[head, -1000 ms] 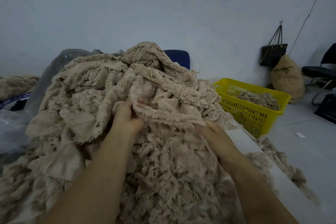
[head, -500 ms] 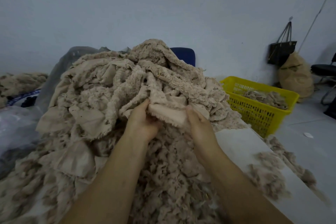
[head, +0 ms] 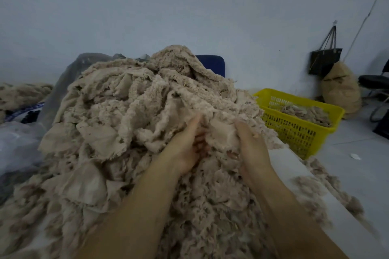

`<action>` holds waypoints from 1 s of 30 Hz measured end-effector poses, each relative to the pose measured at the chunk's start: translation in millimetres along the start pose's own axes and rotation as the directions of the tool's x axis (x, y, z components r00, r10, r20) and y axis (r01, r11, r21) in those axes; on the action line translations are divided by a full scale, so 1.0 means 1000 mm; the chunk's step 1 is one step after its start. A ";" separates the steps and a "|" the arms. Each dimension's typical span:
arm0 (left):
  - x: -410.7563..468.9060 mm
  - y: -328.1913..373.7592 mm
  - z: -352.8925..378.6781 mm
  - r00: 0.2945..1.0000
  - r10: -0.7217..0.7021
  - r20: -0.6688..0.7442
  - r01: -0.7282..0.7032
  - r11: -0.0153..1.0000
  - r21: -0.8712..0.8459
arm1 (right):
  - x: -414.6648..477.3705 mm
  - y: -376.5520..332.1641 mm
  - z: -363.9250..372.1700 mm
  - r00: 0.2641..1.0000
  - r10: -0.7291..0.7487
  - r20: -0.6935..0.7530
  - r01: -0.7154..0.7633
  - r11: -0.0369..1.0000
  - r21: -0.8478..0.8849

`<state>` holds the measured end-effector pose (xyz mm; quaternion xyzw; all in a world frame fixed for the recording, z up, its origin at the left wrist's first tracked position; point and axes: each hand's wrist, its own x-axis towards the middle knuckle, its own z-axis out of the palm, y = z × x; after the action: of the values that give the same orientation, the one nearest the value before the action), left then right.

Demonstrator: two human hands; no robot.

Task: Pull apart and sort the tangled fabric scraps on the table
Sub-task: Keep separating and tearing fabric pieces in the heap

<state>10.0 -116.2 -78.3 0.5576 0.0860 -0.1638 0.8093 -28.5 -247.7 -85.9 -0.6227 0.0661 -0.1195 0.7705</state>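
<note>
Left: left hand (head: pixel 187 147) has rolled palm inward, fingers curled under scrap (head: pixel 223 135).
Right: right hand (head: pixel 252 145) grips scrap's right edge.

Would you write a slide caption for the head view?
Left hand and right hand grip one beige scrap on the pile, yellow basket beyond.

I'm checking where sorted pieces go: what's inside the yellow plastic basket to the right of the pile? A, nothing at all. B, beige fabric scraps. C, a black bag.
B: the yellow plastic mesh basket holds a low heap of beige fabric scraps, like the big tangled pile on the table.
</note>
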 end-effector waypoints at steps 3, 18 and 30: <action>0.004 0.002 0.008 0.988 -0.061 0.142 0.074 0.993 -0.093 | -0.010 0.014 0.003 0.982 0.049 0.184 -0.039 0.998 -0.059; -0.025 -0.006 0.016 0.943 0.187 0.277 -0.254 0.939 0.233 | 0.004 -0.031 0.004 0.983 -0.034 0.179 0.084 0.956 -0.280; -0.036 0.082 -0.005 0.936 0.351 -0.012 -0.297 0.773 -0.561 | 0.002 -0.004 -0.025 0.947 0.135 0.292 -0.001 0.909 -0.417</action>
<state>6.2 -79.2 3.1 0.2969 -0.0055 -0.0155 0.9548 -32.9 -272.3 -87.6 -0.7790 -0.0121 0.0249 0.6264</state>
